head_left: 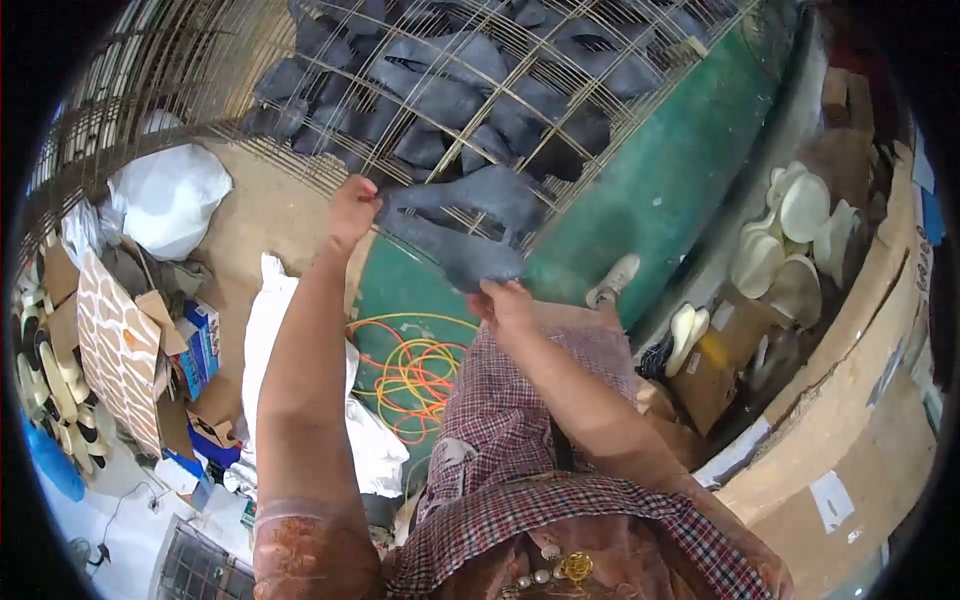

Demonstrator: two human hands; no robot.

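A flat, dark grey shoe upper (455,235) with a long cut-out in its middle is stretched between my two hands at the near edge of a wire rack (500,85). My left hand (355,212) is closed on its left tip, thumb and fingers pinched together. At the near right edge of the piece, my right hand (507,308) grips it between thumb and fingers. Several similar dark grey uppers (440,95) lie on the rack's wires, just beyond the piece. The far part of the piece overlaps the rack edge.
Yellow and orange hoses (415,375) lie coiled on the green floor (640,190). White plastic bags (170,195) and a patterned box (118,345) are at the left. Cream shoe soles (790,230) are piled at the right beside cardboard (850,440).
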